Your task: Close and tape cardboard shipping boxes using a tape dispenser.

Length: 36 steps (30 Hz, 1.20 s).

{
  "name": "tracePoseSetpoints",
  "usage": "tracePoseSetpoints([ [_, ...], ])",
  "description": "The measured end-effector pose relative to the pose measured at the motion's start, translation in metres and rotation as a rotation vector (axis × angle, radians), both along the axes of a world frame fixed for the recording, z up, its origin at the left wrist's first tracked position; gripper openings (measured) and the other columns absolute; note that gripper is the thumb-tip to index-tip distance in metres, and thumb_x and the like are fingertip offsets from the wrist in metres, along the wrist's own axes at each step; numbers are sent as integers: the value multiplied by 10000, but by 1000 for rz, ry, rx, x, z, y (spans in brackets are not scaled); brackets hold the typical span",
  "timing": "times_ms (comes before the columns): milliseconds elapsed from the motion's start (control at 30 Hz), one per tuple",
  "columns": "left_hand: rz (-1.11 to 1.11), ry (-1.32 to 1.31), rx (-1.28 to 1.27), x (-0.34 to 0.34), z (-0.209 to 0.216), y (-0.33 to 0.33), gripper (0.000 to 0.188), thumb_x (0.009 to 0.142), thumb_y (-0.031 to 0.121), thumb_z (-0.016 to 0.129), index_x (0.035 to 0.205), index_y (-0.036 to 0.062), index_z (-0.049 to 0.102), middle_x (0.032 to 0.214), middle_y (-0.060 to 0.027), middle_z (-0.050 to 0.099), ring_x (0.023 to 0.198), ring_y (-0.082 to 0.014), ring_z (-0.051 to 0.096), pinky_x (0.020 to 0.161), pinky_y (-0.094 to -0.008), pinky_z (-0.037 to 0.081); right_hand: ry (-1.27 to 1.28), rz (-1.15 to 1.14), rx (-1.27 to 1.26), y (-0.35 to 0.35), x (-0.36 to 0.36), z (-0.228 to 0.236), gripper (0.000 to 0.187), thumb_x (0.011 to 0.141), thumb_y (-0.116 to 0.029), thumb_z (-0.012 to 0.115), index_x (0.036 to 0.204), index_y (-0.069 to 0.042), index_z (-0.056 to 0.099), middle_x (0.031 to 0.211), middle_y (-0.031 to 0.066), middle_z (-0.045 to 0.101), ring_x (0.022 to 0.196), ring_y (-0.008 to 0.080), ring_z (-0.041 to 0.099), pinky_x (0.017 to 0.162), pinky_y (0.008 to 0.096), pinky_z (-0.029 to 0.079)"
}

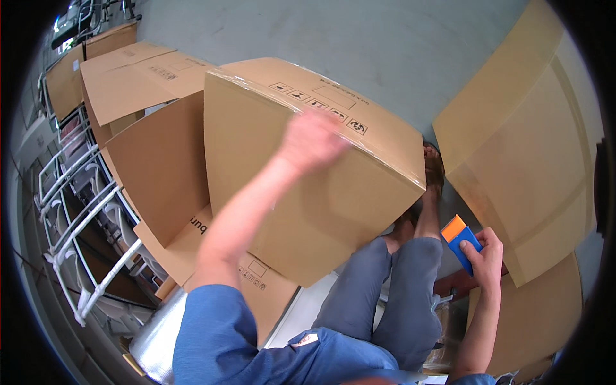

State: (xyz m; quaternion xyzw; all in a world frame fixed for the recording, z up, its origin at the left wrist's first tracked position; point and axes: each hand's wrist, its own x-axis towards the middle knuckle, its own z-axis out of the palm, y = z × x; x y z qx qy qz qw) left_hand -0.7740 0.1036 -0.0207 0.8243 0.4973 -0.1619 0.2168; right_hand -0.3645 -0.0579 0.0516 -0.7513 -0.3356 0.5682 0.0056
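A large brown cardboard box (289,199) stands in front of me, tilted in the view, with printed handling symbols on its far face. Clear, shiny tape (378,154) runs along its upper edge. My left hand (312,141) is over that taped edge, smeared by motion, so its fingers cannot be made out. Off to the right of the box, my right hand (487,256) grips a flat blue hand tool with an orange end (463,246), thumb on its blue side. The tool's exact kind is unclear.
An opened carton with raised flaps (157,167) sits against the box's left side. White metal tube frames (96,289) and a silvery foil-like roll (157,337) are at left. Large cardboard pieces (520,141) stand at right. My legs and feet are close to the box's right side.
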Motion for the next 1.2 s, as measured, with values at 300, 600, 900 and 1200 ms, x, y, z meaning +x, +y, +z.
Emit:
tracePoseSetpoints([
  [300,133,510,151,-146,6,95,429,966,429,496,1137,80,678,1233,-97,652,1290,-294,510,1156,-537,256,380,-321,116,31,-35,0,311,813,-193,786,896,8,565,710,21,609,624,57,552,572,227,452],
  [600,456,-870,-258,96,35,-89,594,876,453,689,1279,32,577,1195,-144,626,1230,-272,542,1108,-439,350,647,-544,-12,34,-50,-3,647,659,-339,926,1044,-4,528,796,39,659,684,76,615,604,201,485],
  [900,1843,-1554,-1142,106,58,-111,218,949,167,650,1097,7,653,1062,-82,679,979,-137,631,886,-302,516,663,-205,28,60,-85,1,684,606,-329,953,1019,-8,513,775,27,669,729,66,623,643,204,487],
  [1200,1684,-1175,-216,23,35,-67,65,887,42,683,931,39,636,862,-25,650,787,-104,595,720,-261,510,501,322,78,107,-151,-3,465,770,-286,840,954,12,534,718,151,648,646,213,651,627,324,514],
])
